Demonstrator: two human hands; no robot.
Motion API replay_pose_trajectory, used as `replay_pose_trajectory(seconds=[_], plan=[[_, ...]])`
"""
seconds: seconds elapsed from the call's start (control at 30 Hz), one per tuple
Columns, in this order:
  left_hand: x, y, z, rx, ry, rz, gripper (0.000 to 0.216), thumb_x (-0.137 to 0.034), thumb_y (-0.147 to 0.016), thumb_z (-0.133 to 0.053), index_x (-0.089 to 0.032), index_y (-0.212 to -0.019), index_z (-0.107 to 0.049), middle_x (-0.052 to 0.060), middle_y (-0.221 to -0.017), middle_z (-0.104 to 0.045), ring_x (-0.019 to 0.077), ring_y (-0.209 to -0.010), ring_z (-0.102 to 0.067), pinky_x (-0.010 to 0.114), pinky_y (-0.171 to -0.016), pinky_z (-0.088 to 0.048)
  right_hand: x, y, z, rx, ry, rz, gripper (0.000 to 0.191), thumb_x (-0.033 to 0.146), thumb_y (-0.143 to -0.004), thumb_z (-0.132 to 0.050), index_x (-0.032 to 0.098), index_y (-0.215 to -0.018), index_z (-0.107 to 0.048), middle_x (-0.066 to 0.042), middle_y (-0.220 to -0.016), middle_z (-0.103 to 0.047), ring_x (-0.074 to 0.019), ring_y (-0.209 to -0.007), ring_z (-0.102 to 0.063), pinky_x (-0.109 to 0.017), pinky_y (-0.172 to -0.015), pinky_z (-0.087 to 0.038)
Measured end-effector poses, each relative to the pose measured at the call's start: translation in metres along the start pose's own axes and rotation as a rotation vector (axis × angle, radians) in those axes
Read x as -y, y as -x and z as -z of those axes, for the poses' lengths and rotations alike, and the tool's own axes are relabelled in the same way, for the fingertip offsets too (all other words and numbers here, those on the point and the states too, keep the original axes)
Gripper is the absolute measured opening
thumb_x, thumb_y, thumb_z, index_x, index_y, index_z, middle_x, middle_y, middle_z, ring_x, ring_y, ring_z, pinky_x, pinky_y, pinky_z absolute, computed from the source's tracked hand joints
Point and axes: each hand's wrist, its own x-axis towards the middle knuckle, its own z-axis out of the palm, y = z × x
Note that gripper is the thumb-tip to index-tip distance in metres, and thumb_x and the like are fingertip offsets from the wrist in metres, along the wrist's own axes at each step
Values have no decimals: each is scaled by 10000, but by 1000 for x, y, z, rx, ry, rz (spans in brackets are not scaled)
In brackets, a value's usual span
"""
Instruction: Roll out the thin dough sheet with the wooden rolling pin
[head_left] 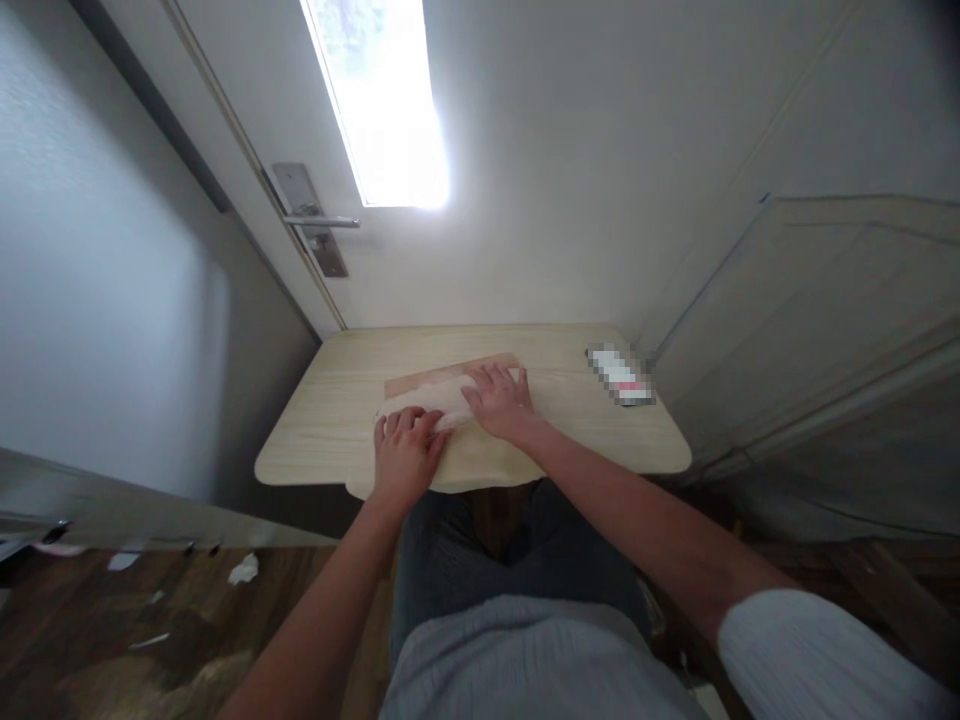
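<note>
A folded pale paper sheet (427, 396) with a tan strip along its far edge lies on a small light-wood table (337, 420). My left hand (405, 452) rests on the paper's near edge, fingers curled and pressing down on it. My right hand (501, 400) lies flat on the paper's right part, fingers spread and stretched out. Neither hand lifts the paper.
A small white and pink object (619, 374) lies at the table's far right corner. A white door with a metal lever handle (319, 222) stands behind the table. Paper scraps (243, 570) litter the dark wood floor at the left. My knees are under the table.
</note>
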Motion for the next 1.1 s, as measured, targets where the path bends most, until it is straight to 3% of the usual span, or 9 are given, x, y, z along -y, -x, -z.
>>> replay_pose_trajectory(seconds=[0.13, 0.27, 0.37, 0.57, 0.97, 1.1], plan=[[4, 12, -1, 33, -35, 76, 417, -505, -943, -424, -281, -1228, -630, 101, -1320, -601, 297, -1229, -502, 504, -1095, -311, 9, 2, -13, 52, 22, -7, 567, 572, -983, -335, 225, -1401, -501, -121, -1479, -479, -325, -1389, -358, -624, -1136, -134], [5, 9, -6, 65, -61, 117, 567, -544, -967, -305, -252, -1430, -455, 108, -1513, -451, 306, -1407, -349, 570, -1141, -237, 13, 1, -17, 39, 40, -13, 625, 616, -972, -315, 221, -1429, -474, -127, -1507, -442, -346, -1408, -328, -629, -1137, -126], [5, 1, -7, 89, -80, 135, 613, -520, -986, -217, -206, -1491, -368, 122, -1545, -402, 297, -1443, -303, 585, -1148, -220, 14, -7, -18, 48, 36, -22, 617, 604, -977, -311, 221, -1437, -462, -120, -1512, -437, -338, -1409, -327, -609, -1145, -128], [11, -18, -12, 83, -126, 153, 627, -485, -995, -170, -146, -1473, -395, 142, -1533, -415, 303, -1423, -335, 612, -1138, -224, 13, -29, -23, 48, 48, -32, 583, 578, -980, -328, 230, -1425, -473, -108, -1510, -442, -335, -1392, -346, -572, -1137, -177], [30, -62, -22, 123, -123, 195, 564, -439, -990, -180, -228, -1460, -410, 112, -1533, -423, 310, -1402, -350, 605, -1115, -251, 15, -69, -32, -10, 25, -28, 588, 595, -986, -277, 210, -1342, -542, -128, -1361, -574, -319, -1251, -453, -565, -1080, -234], [36, -73, -24, 142, -106, 182, 536, -434, -992, -186, -267, -1430, -446, 94, -1480, -487, 312, -1363, -381, 596, -1100, -271, 16, -80, -35, -10, 7, -44, 612, 613, -983, -267, 193, -1329, -548, -139, -1328, -590, -316, -1238, -458, -564, -1077, -226]])
